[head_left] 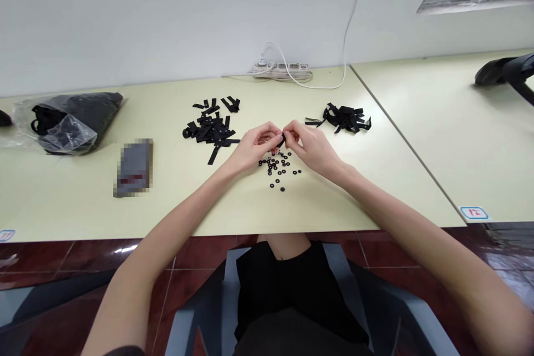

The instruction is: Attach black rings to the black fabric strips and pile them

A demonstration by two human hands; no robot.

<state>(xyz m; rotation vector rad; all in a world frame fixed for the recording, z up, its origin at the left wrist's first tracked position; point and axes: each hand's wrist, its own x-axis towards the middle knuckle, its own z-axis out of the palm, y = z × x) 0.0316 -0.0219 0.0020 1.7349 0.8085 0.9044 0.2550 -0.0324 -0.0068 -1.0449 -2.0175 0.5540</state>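
My left hand (pixel 261 142) and my right hand (pixel 303 142) meet over the middle of the table, fingers pinched together. Between their fingertips is a small black fabric strip (pixel 281 140), partly covered by the fingers. Just below the hands lie several small black ring-shaped discs (pixel 274 166), loosely scattered. To the left of my left hand spreads a pile of short black strips (pixel 212 129). Beyond my right hand, a second heap of black strips (pixel 346 118) lies tangled on the tabletop.
A clear plastic bag with black material (pixel 79 122) lies at the left, near a pixelated dark flat object (pixel 134 168). Against the wall sits a power strip (pixel 281 70) with a white cable. A seam (pixel 409 136) divides the table (pixel 400 178). A black object (pixel 504 73) stands far right.
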